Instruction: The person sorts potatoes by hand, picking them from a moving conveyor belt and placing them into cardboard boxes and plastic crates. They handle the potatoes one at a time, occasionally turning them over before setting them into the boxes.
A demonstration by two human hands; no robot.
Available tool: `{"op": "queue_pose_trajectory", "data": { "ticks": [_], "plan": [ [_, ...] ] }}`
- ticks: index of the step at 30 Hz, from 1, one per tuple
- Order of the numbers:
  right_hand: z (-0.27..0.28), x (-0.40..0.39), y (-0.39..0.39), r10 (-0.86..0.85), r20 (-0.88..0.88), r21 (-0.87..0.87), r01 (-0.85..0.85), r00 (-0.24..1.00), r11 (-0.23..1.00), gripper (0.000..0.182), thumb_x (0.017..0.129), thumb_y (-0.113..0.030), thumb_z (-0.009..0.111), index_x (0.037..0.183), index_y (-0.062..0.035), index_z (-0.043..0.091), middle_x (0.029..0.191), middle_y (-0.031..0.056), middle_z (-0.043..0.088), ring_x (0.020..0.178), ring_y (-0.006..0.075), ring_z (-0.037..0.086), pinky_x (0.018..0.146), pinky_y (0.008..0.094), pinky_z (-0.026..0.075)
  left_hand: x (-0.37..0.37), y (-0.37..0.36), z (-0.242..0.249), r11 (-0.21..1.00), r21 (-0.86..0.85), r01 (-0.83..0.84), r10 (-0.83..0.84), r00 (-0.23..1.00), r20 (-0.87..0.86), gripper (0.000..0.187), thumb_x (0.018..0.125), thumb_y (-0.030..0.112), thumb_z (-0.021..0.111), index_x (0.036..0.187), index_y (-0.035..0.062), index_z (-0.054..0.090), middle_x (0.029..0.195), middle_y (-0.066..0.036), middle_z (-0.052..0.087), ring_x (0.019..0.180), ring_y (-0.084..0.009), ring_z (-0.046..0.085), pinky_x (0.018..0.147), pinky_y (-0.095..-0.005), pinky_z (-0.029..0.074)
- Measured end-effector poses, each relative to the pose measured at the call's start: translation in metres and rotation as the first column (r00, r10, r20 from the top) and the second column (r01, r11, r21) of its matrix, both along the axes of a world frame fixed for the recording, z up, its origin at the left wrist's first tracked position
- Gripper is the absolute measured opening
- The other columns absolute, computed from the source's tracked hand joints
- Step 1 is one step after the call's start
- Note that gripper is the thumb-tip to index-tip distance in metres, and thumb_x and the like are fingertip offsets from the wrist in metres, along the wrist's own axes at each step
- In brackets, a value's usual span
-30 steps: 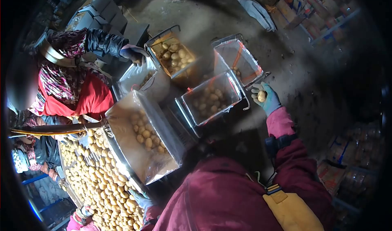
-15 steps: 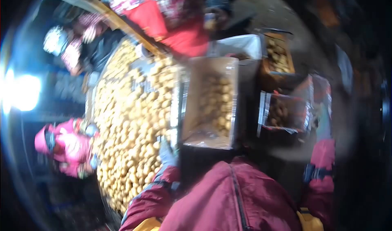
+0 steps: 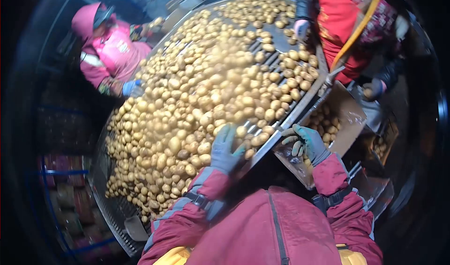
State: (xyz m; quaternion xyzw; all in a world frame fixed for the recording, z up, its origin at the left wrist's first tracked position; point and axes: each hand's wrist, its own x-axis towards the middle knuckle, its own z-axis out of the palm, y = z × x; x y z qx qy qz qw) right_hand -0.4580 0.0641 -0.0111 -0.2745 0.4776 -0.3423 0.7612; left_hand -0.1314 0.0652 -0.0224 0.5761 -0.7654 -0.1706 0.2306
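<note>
My left hand [image 3: 226, 150], in a grey-green work glove, lies on the near edge of a large spread of potatoes [image 3: 183, 110]. Its fingers and thumb are apart, with no potato visibly gripped. The potatoes cover a metal sorting table with a slatted bed [image 3: 129, 232]. To the right, my gloved right hand [image 3: 307, 142] is over the near end of a cardboard box [image 3: 349, 119] lined with clear plastic. Its fingers are loosely bent and separated, and nothing shows in them. More potatoes [image 3: 323, 122] lie inside that box, partly hidden by the hand.
A metal rim [image 3: 269, 145] runs between the table and the box. Across the table, a person in pink [image 3: 112, 49] reaches over the potatoes. Another person in a red apron [image 3: 337, 26] stands at the far right. Further boxes [image 3: 384, 145] stand at right.
The view has swung toward the table. My right hand has moved from the smaller plastic-lined box to the cardboard box; my left hand has moved from the table's edge onto the potatoes.
</note>
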Motion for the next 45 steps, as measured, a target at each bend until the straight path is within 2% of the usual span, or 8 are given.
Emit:
{"op": "queue_pose_trajectory", "data": {
  "ticks": [7,11,12,15,25,34,36,45],
  "plan": [
    [-0.021,0.04,-0.083,-0.112,-0.223,0.01,0.118,0.968,0.993,0.037,0.105,-0.033,0.051,0.117,-0.0044,0.071,0.097,0.0128,0.075,0.062,0.0175,0.07,0.052,0.0262,0.056,0.094,-0.023,-0.024,0.955,-0.028,-0.296,0.286,0.89,0.356,0.1,0.077,0.05,0.082,0.153,0.0027,0.038,0.148,-0.027,0.047,0.14,-0.0415,0.042,0.117,-0.0509,0.033],
    [-0.086,0.01,-0.117,-0.315,-0.285,-0.247,0.249,0.905,0.937,0.028,0.101,-0.02,0.062,0.121,-0.0016,0.069,0.108,0.0118,0.074,0.084,0.0176,0.072,0.067,0.0274,0.058,0.075,-0.065,-0.016,0.912,0.237,-0.335,0.304,0.94,0.157,0.116,0.068,0.058,0.085,0.148,-0.0072,0.033,0.143,-0.027,0.047,0.134,-0.0387,0.047,0.112,-0.0517,0.035],
    [-0.079,0.007,-0.119,-0.386,-0.598,-0.544,-0.002,0.702,0.839,0.031,0.099,-0.019,0.065,0.123,-0.0006,0.068,0.114,0.0117,0.073,0.096,0.0218,0.071,0.079,0.0309,0.057,0.068,-0.067,-0.035,0.928,0.147,-0.341,0.309,0.929,0.205,0.117,0.069,0.057,0.085,0.15,-0.0058,0.03,0.144,-0.027,0.047,0.136,-0.0417,0.044,0.114,-0.0524,0.032],
    [-0.104,-0.004,-0.13,-0.458,-0.744,-0.608,-0.208,0.487,0.766,0.04,0.095,-0.021,0.069,0.129,-0.0014,0.064,0.125,0.0162,0.069,0.11,0.0302,0.066,0.095,0.0379,0.052,0.037,-0.075,-0.04,0.884,0.133,-0.448,0.393,0.867,0.308,0.118,0.069,0.057,0.085,0.152,-0.0034,0.029,0.146,-0.027,0.045,0.14,-0.0469,0.035,0.118,-0.0548,0.025],
    [-0.124,0.019,-0.134,-0.566,-0.822,-0.488,-0.587,0.061,0.646,0.06,0.089,-0.032,0.072,0.141,-0.0062,0.058,0.137,0.0181,0.061,0.127,0.0358,0.056,0.108,0.0496,0.041,0.027,-0.108,-0.041,0.902,0.155,-0.402,0.404,0.914,0.019,0.114,0.073,0.056,0.083,0.157,0.0009,0.028,0.152,-0.023,0.04,0.141,-0.044,0.033,0.12,-0.0541,0.023],
    [-0.104,0.03,-0.136,-0.493,-0.87,-0.423,-0.553,0.026,0.718,0.056,0.091,-0.031,0.069,0.14,-0.0065,0.058,0.137,0.0165,0.061,0.129,0.0363,0.054,0.108,0.0501,0.04,-0.015,-0.181,-0.027,0.872,0.361,-0.331,0.348,0.937,0.019,0.116,0.082,0.071,0.067,0.163,0.0047,0.016,0.164,-0.022,0.027,0.153,-0.0347,0.025,0.12,-0.0611,0.022],
    [-0.109,0.029,-0.134,-0.51,-0.86,-0.43,-0.561,0.016,0.708,0.054,0.092,-0.03,0.068,0.139,-0.0061,0.058,0.138,0.0166,0.06,0.13,0.0364,0.053,0.108,0.0501,0.04,-0.036,-0.189,-0.024,0.882,0.341,-0.326,0.214,0.92,0.328,0.113,0.084,0.077,0.058,0.164,0.0075,0.017,0.167,-0.023,0.021,0.156,-0.0374,0.017,0.118,-0.0716,0.013],
    [-0.104,0.029,-0.134,-0.478,-0.877,-0.409,-0.585,0.04,0.7,0.05,0.098,-0.027,0.06,0.143,-0.0041,0.055,0.14,0.0187,0.059,0.132,0.0376,0.052,0.111,0.0485,0.039,-0.014,-0.187,-0.05,0.984,0.173,-0.047,0.056,0.997,-0.049,0.078,0.089,0.05,0.067,0.153,0.0104,0.043,0.154,-0.02,0.045,0.145,-0.0363,0.038,0.123,-0.0535,0.021]
  ]
}}
